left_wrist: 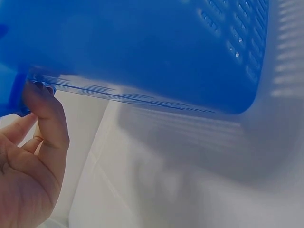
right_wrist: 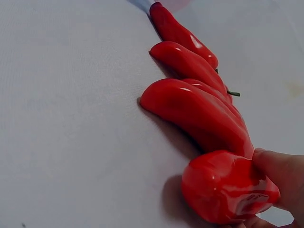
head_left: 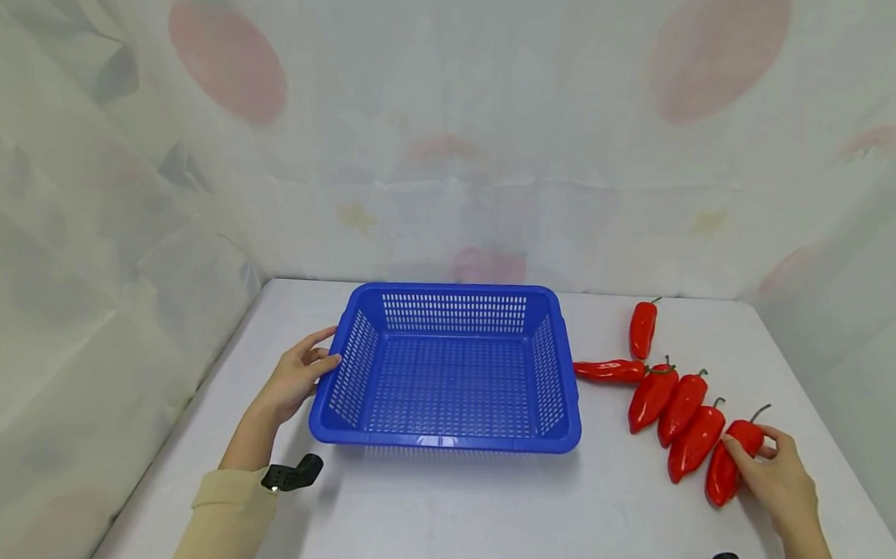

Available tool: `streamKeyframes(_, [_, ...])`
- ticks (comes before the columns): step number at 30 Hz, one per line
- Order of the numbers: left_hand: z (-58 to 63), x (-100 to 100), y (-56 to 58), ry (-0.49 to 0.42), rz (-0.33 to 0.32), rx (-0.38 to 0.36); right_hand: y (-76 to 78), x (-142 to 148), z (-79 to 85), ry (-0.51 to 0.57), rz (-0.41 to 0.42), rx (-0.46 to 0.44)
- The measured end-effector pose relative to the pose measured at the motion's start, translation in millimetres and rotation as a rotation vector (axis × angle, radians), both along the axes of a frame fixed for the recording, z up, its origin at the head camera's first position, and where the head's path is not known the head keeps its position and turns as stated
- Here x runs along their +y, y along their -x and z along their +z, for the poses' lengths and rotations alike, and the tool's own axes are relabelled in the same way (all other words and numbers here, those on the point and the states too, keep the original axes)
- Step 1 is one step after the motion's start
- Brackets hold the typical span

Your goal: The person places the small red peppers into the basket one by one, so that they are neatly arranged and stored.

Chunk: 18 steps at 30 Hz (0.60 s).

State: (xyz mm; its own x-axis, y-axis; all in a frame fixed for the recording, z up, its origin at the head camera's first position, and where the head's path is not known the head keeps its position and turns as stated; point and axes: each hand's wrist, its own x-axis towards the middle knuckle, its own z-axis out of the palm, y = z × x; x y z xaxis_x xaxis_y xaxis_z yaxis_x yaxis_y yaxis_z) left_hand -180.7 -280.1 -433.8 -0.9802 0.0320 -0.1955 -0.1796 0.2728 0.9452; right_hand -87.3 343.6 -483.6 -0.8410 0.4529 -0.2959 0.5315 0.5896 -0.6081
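Observation:
My left hand (head_left: 293,381) grips the left rim of a blue plastic basket (head_left: 444,441), thumb on top. In the left wrist view, the fingers of that hand (left_wrist: 40,156) curl at the edge of the basket (left_wrist: 142,42). At the right, my right hand (head_left: 780,482) pinches the nearest red chili pepper (head_left: 723,473) near its stem end. The right wrist view shows this pepper (right_wrist: 221,187) between thumb and fingers, its shadow on the table beside it. Several other red peppers (head_left: 694,444) lie close by in a slanting row.
One red pepper (head_left: 643,330) lies apart toward the back, and another pepper (head_left: 611,371) points at the basket's right side. A white-covered table (head_left: 452,521) lies under everything. Patterned white cloth (head_left: 454,146) hangs behind and at both sides.

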Motion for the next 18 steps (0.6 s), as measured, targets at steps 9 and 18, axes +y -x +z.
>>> streamKeyframes(9, [-1.4, 0.1, -0.8, -0.013, 0.016, -0.014, 0.7, 3.6, -0.6, 0.02, 0.024, 0.013])
streamKeyframes(18, [-1.8, -0.3, -0.1, -0.012, 0.003, -0.002, 2.6, 7.0, 1.5, 0.019, 0.033, 0.043])
